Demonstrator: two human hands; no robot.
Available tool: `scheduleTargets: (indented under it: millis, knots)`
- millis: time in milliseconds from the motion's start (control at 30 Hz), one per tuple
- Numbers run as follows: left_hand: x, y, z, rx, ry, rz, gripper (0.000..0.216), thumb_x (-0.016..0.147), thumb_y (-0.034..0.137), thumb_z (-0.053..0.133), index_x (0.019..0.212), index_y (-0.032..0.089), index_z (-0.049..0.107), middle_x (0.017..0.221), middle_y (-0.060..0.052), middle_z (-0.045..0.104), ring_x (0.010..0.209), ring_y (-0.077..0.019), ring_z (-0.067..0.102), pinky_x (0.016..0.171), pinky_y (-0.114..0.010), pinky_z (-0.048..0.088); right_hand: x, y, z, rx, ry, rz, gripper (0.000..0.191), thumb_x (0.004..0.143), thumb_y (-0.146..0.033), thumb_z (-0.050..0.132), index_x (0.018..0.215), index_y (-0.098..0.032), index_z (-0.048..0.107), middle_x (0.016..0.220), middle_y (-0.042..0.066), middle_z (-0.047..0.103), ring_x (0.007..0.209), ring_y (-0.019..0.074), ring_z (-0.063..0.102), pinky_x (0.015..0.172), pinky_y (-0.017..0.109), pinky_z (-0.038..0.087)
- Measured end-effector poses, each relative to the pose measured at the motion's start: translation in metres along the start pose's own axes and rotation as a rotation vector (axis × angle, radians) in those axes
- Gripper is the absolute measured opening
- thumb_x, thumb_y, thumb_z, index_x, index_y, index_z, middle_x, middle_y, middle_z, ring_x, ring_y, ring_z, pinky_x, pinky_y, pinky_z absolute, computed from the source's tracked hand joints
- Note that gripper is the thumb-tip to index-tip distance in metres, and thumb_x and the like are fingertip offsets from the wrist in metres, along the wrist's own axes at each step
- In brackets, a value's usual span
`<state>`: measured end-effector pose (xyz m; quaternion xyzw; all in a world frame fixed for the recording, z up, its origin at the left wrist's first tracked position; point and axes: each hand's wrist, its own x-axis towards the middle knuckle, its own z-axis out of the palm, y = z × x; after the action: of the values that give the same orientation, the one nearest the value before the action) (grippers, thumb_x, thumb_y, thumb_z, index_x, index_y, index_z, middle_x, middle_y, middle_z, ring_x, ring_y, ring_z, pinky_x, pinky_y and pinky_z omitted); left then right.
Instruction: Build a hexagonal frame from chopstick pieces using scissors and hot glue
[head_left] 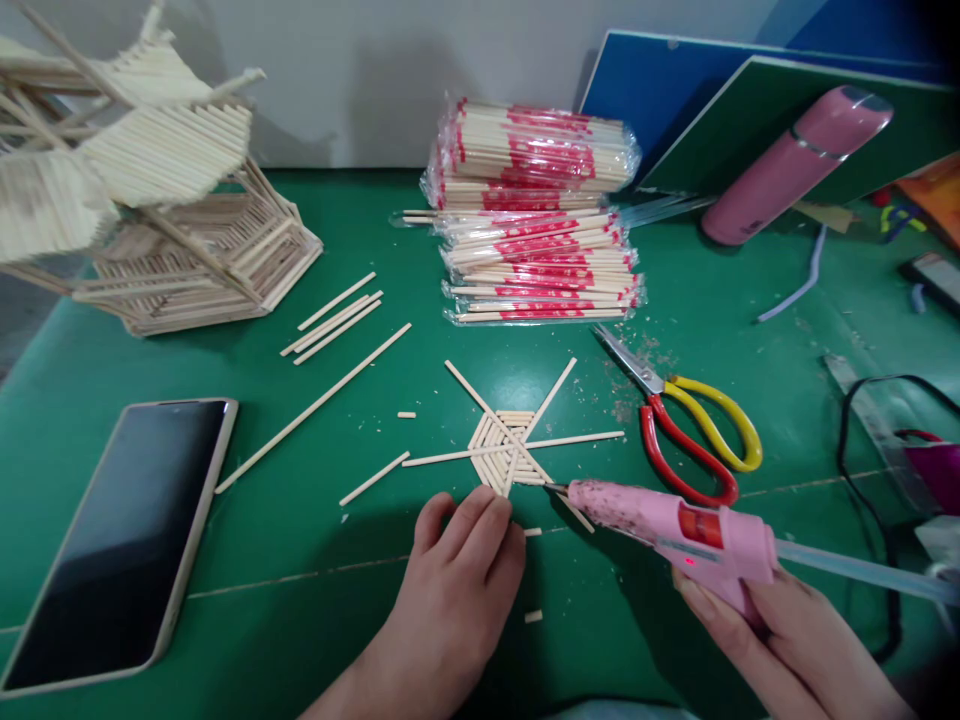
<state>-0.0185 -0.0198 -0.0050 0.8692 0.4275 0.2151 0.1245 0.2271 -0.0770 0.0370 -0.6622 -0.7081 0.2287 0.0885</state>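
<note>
A small hexagon of wooden sticks point(501, 442) with long crossed sticks lies flat on the green table point(525, 360). My left hand point(465, 570) rests just below it, fingers together, fingertips pressing its near edge. My right hand point(787, 640) grips a pink glue gun point(675, 525). Its nozzle touches the hexagon's right edge.
Red-and-yellow scissors point(694, 430) lie right of the hexagon. Packs of wrapped chopsticks point(536, 215) are stacked behind it. A stick-built model point(150, 200) stands far left, a phone point(120, 535) near left. Loose sticks point(334, 325) lie between. A pink flask point(799, 165) and a black cable point(862, 470) are on the right.
</note>
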Motion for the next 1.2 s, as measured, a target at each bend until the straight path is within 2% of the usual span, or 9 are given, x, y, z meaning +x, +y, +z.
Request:
scheduleTargets:
  millis: [167,267,367,567,733,867,967,1067,1200]
  knots:
    - [-0.001,0.0,0.001,-0.031,-0.009,-0.014,0.022,0.086,0.018,0.038,0.09,0.02,0.059,0.099,-0.005,0.06,0.102,-0.0188,0.048,0.094,-0.038,0.025,-0.004,-0.002,0.003,-0.032,0.044,-0.031,0.023,0.082,-0.037,0.043,0.093,-0.021,0.054,0.084,0.008,0.064,0.076,0.0218,0.061,0.067,0.031,0.051]
    - [-0.001,0.0,0.001,-0.038,0.0,-0.009,0.022,0.086,0.017,0.037,0.09,0.019,0.059,0.1,-0.005,0.059,0.102,-0.0188,0.048,0.094,-0.038,0.024,-0.007,-0.002,0.005,-0.037,0.076,-0.047,0.024,0.082,-0.038,0.043,0.095,-0.021,0.054,0.087,0.008,0.065,0.077,0.0222,0.062,0.068,0.032,0.051]
    - [-0.001,0.0,0.001,-0.04,0.003,-0.004,0.021,0.086,0.017,0.038,0.09,0.018,0.058,0.099,-0.005,0.059,0.102,-0.0193,0.048,0.094,-0.039,0.024,-0.006,-0.001,0.004,-0.031,0.074,-0.035,0.024,0.083,-0.038,0.042,0.095,-0.022,0.054,0.085,0.007,0.065,0.074,0.0222,0.062,0.066,0.032,0.052]
    - [-0.002,0.0,0.002,-0.045,-0.014,-0.001,0.019,0.086,0.016,0.039,0.091,0.017,0.058,0.1,-0.007,0.058,0.103,-0.0201,0.046,0.094,-0.039,0.023,-0.005,0.001,0.002,0.011,-0.03,0.011,0.024,0.082,-0.038,0.044,0.096,-0.022,0.055,0.081,0.007,0.064,0.071,0.0214,0.061,0.062,0.03,0.052]
    - [-0.001,0.0,0.001,-0.047,0.0,-0.002,0.019,0.086,0.017,0.039,0.089,0.017,0.058,0.1,-0.006,0.059,0.102,-0.0203,0.046,0.093,-0.039,0.023,-0.001,0.0,0.001,0.049,0.002,0.034,0.02,0.082,-0.036,0.045,0.089,-0.022,0.055,0.078,0.005,0.063,0.07,0.0194,0.06,0.062,0.028,0.05]
    - [0.0,0.0,-0.001,-0.028,0.0,0.004,0.021,0.086,0.019,0.038,0.086,0.017,0.058,0.098,-0.007,0.06,0.1,-0.0202,0.047,0.092,-0.038,0.023,0.01,-0.001,0.001,0.172,0.006,0.008,0.014,0.083,-0.031,0.043,0.086,-0.022,0.054,0.06,-0.001,0.056,0.051,0.0128,0.053,0.046,0.021,0.045]
    - [0.001,0.0,-0.001,-0.024,0.012,0.005,0.021,0.086,0.018,0.038,0.086,0.017,0.059,0.097,-0.007,0.06,0.1,-0.0201,0.047,0.093,-0.038,0.023,0.014,0.001,0.003,0.295,-0.015,0.067,0.015,0.083,-0.032,0.043,0.09,-0.022,0.052,0.055,-0.003,0.05,0.045,0.0102,0.048,0.041,0.018,0.04]
    - [0.001,0.0,0.001,-0.022,0.017,0.004,0.02,0.086,0.017,0.039,0.087,0.017,0.059,0.097,-0.006,0.06,0.101,-0.0196,0.047,0.093,-0.038,0.023,0.015,0.007,0.006,0.484,-0.032,0.155,0.015,0.084,-0.033,0.042,0.082,-0.021,0.051,0.054,-0.003,0.05,0.046,0.0098,0.048,0.042,0.018,0.041]
    - [0.0,0.0,0.003,-0.039,-0.009,-0.022,0.017,0.085,0.017,0.041,0.09,0.018,0.058,0.099,-0.005,0.058,0.103,-0.0193,0.045,0.094,-0.038,0.023,0.024,0.017,0.0,0.651,0.098,0.351,0.019,0.076,-0.039,0.052,0.082,-0.021,0.049,0.054,-0.003,0.053,0.043,0.0099,0.047,0.037,0.019,0.037]
